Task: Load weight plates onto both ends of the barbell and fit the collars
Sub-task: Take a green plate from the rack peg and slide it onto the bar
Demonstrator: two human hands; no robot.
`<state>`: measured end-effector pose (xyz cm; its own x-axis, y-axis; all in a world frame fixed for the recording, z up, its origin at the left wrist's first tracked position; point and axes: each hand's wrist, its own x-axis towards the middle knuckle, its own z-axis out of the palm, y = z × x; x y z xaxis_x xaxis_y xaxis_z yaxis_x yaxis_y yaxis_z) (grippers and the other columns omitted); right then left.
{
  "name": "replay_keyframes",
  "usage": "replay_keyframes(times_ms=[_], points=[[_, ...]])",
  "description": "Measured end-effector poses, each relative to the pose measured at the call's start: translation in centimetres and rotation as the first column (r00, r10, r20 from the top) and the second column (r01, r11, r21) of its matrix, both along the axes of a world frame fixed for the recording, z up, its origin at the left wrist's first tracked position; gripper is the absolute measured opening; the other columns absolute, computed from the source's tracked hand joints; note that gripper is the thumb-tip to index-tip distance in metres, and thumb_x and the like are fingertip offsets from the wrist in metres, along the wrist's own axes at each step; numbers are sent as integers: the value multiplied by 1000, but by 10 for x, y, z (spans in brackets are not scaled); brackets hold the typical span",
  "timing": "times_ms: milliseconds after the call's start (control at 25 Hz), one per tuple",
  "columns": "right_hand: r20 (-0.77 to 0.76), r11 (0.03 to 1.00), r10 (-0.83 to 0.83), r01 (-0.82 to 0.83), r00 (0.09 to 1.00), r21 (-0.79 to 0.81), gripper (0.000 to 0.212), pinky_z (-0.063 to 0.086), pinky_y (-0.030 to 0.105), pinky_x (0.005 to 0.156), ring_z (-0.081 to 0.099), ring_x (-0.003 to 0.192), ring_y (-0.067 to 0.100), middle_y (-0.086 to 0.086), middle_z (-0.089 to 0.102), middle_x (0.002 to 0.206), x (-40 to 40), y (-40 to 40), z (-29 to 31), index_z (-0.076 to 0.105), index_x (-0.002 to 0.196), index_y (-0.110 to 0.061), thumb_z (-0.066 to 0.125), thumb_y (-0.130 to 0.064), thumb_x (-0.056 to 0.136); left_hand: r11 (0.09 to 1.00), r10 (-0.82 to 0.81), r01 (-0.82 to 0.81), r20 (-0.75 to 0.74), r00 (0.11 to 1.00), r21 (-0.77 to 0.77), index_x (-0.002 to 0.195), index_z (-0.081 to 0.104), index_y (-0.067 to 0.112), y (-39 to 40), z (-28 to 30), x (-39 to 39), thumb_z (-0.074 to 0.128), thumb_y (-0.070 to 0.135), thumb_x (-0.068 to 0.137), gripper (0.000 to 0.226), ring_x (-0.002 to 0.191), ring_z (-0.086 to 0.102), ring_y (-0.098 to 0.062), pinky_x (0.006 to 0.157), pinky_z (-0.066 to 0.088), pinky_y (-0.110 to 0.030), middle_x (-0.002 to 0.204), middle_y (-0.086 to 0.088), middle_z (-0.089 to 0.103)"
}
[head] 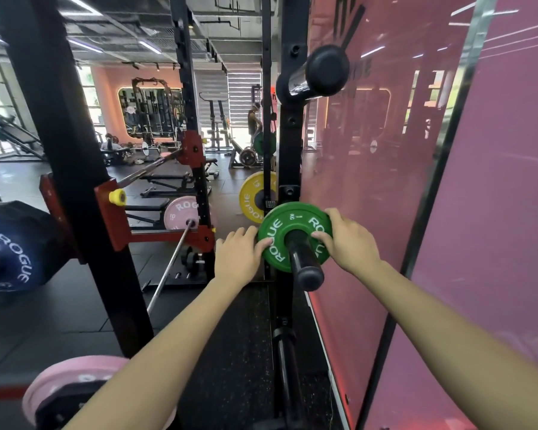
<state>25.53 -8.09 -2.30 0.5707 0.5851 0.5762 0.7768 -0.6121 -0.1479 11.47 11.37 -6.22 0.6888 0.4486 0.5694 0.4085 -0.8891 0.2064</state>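
Note:
A small green weight plate with white lettering sits on a black peg that sticks out of the rack's upright toward me. My left hand grips the plate's left edge, thumb lying on its face. My right hand grips the right edge, thumb beside the peg. At the far left, a blue plate hangs with a black plate behind it. A bare barbell runs diagonally down past a red rack arm. No collar is in view.
A pink glass wall stands close on my right. Black rack uprights rise at left and centre, with another peg overhead. A yellow plate and pink plates sit nearby. A person stands far back.

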Motion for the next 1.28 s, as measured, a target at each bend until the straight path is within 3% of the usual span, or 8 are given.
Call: replay_keyframes(times_ms=[160, 400, 640, 960, 1120, 1280], points=[[-14, 998, 53, -54, 998, -19, 49, 45, 40, 61, 62, 84, 35, 8, 64, 97, -25, -28, 2, 38, 126, -20, 45, -55, 94, 1000, -10, 10, -11, 1000, -1, 115, 57, 16, -26, 0, -33, 41, 67, 93, 58, 103, 53, -29, 80, 40, -44, 108, -6, 56], [-28, 989, 147, -147, 989, -2, 44, 44, 38, 60, 63, 84, 33, 4, 65, 99, -76, -82, 5, 38, 121, -23, 47, -55, 93, 999, -14, 20, 130, 991, -45, 92, 59, 10, -85, -4, -92, 53, 57, 93, 47, 102, 41, -29, 86, 44, -47, 109, -7, 43], [31, 970, 214, -216, 976, 114, 41, 40, 36, 58, 63, 82, 35, 3, 65, 102, -135, -122, 11, 38, 123, -24, 46, -52, 95, 998, 62, -56, 224, 972, -35, 98, 60, 15, -132, 10, -154, 52, 57, 93, 43, 109, 34, -26, 91, 37, -47, 118, -6, 39], [39, 968, 233, -236, 972, 83, 43, 36, 36, 57, 63, 86, 34, 2, 65, 102, -214, -143, 10, 38, 124, -24, 46, -54, 95, 986, 121, -134, 125, 985, 103, 103, 63, 17, -152, 18, -244, 49, 59, 94, 46, 108, 41, -28, 87, 38, -46, 120, -5, 42], [36, 969, 240, -241, 970, 57, 47, 41, 37, 59, 63, 88, 32, 2, 66, 103, -263, -128, 7, 37, 128, -25, 46, -56, 94, 987, 130, -141, 124, 984, 82, 99, 63, 18, -143, 14, -300, 50, 59, 93, 44, 109, 43, -27, 89, 38, -46, 118, -3, 44], [75, 951, 295, -300, 953, 73, 45, 34, 34, 58, 64, 91, 33, 2, 67, 106, -334, -96, 6, 40, 125, -27, 49, -57, 92, 982, 171, -179, 117, 978, 64, 102, 63, 17, -122, 12, -383, 50, 60, 93, 45, 107, 46, -26, 90, 39, -46, 115, -2, 45]])
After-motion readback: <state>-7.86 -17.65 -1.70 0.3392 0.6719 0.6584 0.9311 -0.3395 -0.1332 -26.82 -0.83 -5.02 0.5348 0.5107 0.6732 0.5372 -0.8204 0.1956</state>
